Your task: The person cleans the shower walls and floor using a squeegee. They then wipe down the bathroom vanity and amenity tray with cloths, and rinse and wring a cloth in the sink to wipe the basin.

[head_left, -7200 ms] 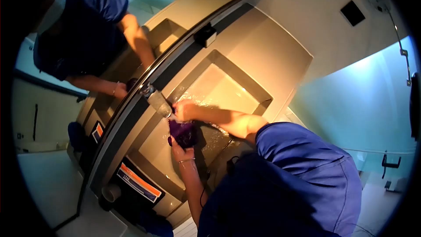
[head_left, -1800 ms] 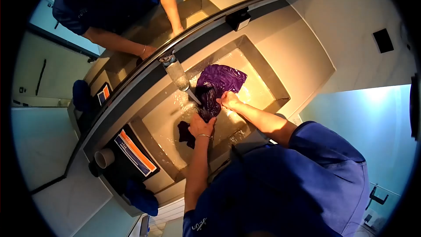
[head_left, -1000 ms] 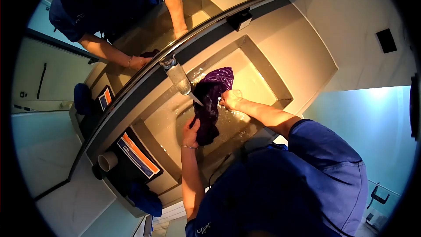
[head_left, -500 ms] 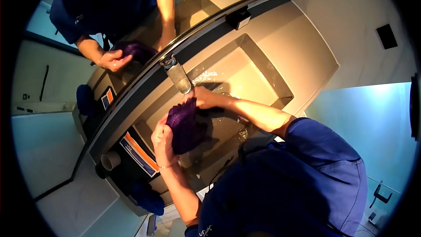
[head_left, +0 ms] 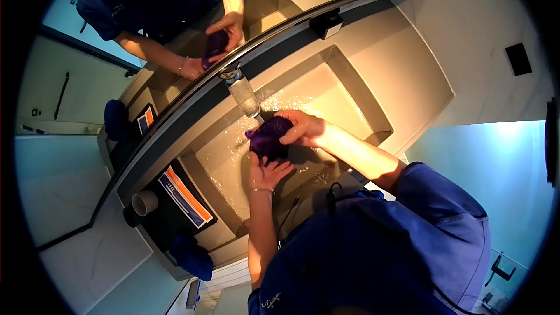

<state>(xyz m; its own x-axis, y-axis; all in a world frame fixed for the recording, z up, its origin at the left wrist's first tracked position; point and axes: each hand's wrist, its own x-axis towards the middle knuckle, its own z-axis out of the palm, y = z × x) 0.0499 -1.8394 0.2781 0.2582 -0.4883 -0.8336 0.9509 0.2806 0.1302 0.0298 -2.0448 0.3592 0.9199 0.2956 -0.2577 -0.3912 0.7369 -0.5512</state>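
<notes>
A dark purple wet cloth (head_left: 269, 140) is bunched up over the sink basin (head_left: 380, 118), just below the tap's spout. My right hand (head_left: 304, 129) grips it from the right, thumb across the front and fingers curled at the top. Below it, my left hand (head_left: 269, 172) has its fingers spread, with the palm turned up and the fingertips at the cloth's lower edge. Water glints in the basin around both hands. The metal tap (head_left: 244, 98) projects from the back of the counter. The far side of the cloth is hidden.
A large mirror (head_left: 64, 99) behind the basin reflects the hands and cloth. Left of the basin are an orange, white and blue card (head_left: 185, 198), a cup (head_left: 144, 203) and a dark blue cloth (head_left: 191, 258). A small black-and-white box (head_left: 328, 24) stands by the mirror.
The cloth has moved right and is now gathered into a ball instead of hanging stretched. My left hand has shifted right and opened from its grip; my right hand has come round the cloth.
</notes>
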